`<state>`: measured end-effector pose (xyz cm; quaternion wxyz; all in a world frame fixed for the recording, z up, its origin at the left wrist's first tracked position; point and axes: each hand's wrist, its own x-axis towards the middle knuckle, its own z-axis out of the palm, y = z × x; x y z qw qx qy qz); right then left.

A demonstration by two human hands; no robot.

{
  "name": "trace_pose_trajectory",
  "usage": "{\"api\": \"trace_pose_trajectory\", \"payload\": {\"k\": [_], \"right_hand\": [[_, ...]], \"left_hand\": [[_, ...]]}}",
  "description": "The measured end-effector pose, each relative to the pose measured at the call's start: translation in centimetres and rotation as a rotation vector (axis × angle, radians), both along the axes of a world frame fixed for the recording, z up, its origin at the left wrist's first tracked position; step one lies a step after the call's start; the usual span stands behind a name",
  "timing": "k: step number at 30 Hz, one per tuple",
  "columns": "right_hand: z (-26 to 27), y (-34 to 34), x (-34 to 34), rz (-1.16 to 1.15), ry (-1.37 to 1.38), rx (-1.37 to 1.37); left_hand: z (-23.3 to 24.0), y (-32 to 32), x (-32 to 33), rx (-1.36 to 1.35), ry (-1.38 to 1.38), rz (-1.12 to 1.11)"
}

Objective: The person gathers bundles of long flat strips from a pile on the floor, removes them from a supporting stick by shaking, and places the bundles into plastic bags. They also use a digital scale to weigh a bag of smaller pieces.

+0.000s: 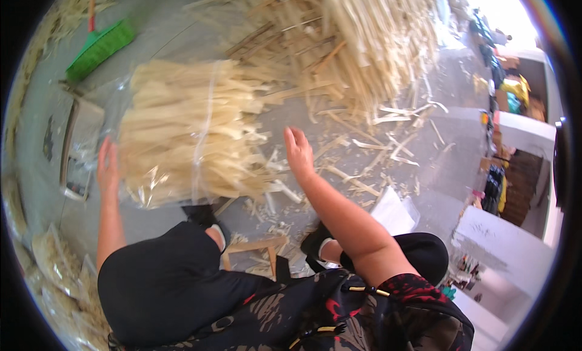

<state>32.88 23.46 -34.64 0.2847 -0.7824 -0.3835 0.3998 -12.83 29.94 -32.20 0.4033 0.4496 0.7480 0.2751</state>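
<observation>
A clear plastic bag (150, 194) packed with flat, pale yellow dried strips (177, 123) lies before me, slightly blurred. A whitish band or seam runs across its middle. The strips' uneven ends poke out towards the right. At the bag's left end is my left hand (109, 164), fingers extended along the plastic; whether it presses on the bag cannot be told. My right hand (300, 153) hovers a short way off the ragged right ends, fingers loosely bent and holding nothing.
A large heap of long strips (377, 46) fills the top, with broken pieces (363, 178) scattered below. A green broom (100, 48) and a framed object (75, 146) lie left. Filled bags (59, 269) line the lower left. A small wooden stool (257, 246) stands between my legs.
</observation>
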Motion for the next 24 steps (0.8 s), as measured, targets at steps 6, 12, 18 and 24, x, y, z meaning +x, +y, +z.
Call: {"api": "trace_pose_trajectory", "payload": {"k": [6,12,18,24], "right_hand": [[-4.6,-4.9,-3.6,0.103,0.294,-0.229],[-1.7,4.4,9.5,-0.168,0.217,-0.205],[0.2,18.4,11.5,-0.492,0.664,-0.002],[-1.6,18.6,14.9,-0.45,0.484,-0.034]], "left_hand": [[-5.6,-3.3,-2.6,-0.28,-0.173,0.124],[-1.1,-0.9,-1.8,-0.062,-0.037,0.16],[-1.5,0.0,-0.6,0.078,0.028,0.101],[-1.1,0.6,1.0,0.192,0.055,-0.03]]}}
